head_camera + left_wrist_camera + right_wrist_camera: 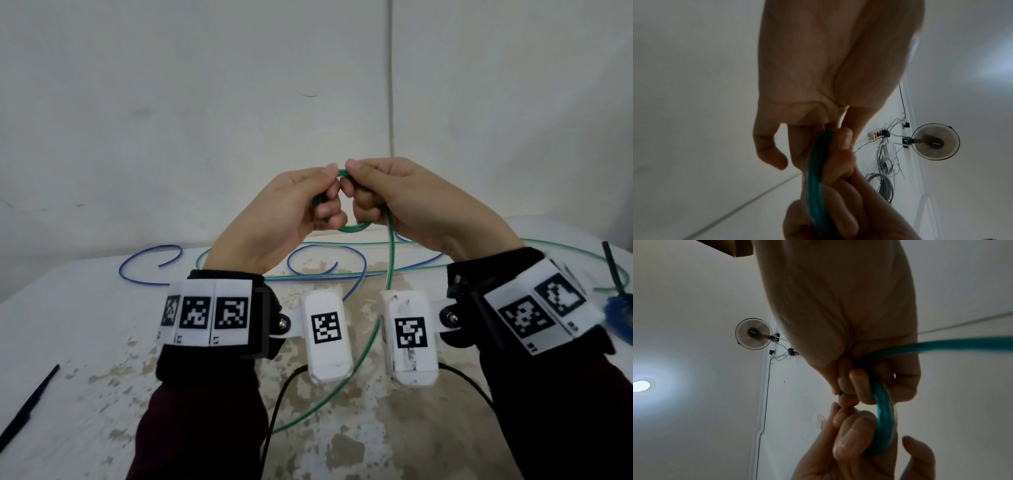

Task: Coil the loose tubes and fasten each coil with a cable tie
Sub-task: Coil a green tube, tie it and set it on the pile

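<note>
Both hands are raised above the table, knuckle to knuckle, around a small coil of green tube [354, 227]. My left hand [313, 198] curls its fingers round the coil's left side [813, 180]. My right hand [368, 195] pinches the top of the loop with thumb and fingers, and the coil [884, 417] runs under its fingers. The green tube's free length [388, 270] hangs from the right hand down to the table and trails toward me. A loose blue tube [144, 274] lies in curls on the table behind the hands.
A black cable tie [29, 409] lies near the table's left front edge. Another black tie [613, 267] stands beside a blue coil [620, 308] at the right edge. More green tube [565, 248] loops across the back right. The white worn table [85, 342] ends at a wall.
</note>
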Action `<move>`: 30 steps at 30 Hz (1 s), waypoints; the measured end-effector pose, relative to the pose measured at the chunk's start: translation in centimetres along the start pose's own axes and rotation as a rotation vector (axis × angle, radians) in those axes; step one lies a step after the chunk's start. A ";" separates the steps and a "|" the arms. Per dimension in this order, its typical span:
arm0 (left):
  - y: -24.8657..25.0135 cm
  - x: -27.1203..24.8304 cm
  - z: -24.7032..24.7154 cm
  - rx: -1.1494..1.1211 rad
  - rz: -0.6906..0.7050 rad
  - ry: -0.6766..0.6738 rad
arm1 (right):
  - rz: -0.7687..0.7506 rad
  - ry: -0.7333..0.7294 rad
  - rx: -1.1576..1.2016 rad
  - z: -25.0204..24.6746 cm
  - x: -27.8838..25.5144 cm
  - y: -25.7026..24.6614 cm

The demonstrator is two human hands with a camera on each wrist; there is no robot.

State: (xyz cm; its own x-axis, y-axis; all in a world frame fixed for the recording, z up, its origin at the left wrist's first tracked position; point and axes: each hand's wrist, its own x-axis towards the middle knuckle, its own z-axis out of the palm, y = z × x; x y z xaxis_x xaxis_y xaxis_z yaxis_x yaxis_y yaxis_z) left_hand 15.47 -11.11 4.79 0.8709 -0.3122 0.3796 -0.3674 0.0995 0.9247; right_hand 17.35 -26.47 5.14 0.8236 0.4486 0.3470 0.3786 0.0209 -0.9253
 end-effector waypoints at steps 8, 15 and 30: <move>0.0 0.7 0.2 -0.091 0.198 0.203 | -0.079 0.035 0.170 0.4 0.1 -0.3; 0.0 0.0 -0.5 0.106 -0.117 0.015 | 0.001 0.008 -0.015 0.3 -0.1 0.3; 0.7 0.1 -0.1 -0.012 0.015 0.142 | -0.045 -0.060 0.099 0.1 0.2 0.3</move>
State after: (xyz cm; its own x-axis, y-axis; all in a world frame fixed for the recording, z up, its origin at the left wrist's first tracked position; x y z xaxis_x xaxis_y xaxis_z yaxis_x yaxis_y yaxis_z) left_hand 15.38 -10.99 5.45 0.9031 -0.1739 0.3926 -0.3774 0.1149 0.9189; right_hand 17.54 -26.33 4.95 0.7788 0.4975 0.3820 0.3691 0.1289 -0.9204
